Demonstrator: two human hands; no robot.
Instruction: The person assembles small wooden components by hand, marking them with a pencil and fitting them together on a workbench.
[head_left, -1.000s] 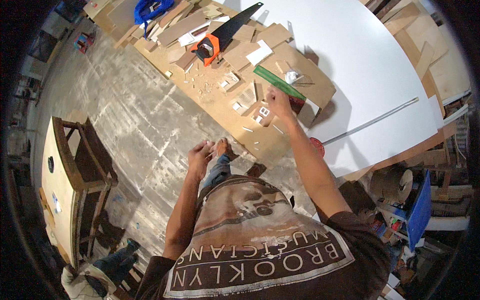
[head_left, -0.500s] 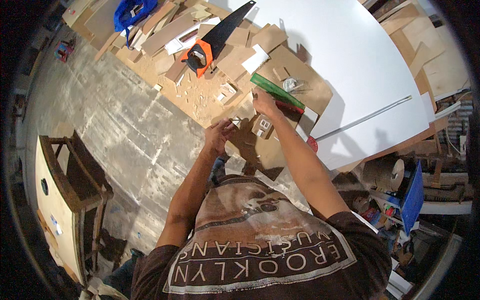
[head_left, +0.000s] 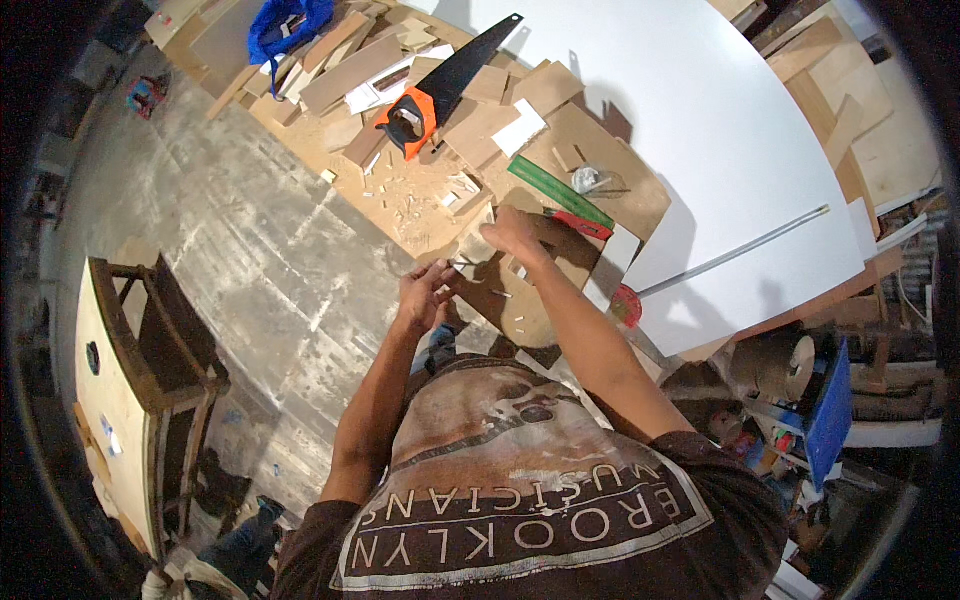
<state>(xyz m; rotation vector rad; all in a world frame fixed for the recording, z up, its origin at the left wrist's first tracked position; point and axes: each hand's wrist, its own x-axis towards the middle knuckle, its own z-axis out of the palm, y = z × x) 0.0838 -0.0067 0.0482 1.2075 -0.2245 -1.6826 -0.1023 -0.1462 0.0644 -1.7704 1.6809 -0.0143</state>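
Shaving-strewn workbench: your left hand pinches a thin pale piece at its near edge; your right hand, grip hidden, has drawn back from the green strip, so both, close but apart, share one spot.

Bright light casts distinct shadows on the white sheet; rims curve, blackened.

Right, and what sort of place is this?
Probably a woodworking shop: a handsaw with an orange and black handle lies among wood offcuts, and small pale chips are scattered nearby on the work surface.
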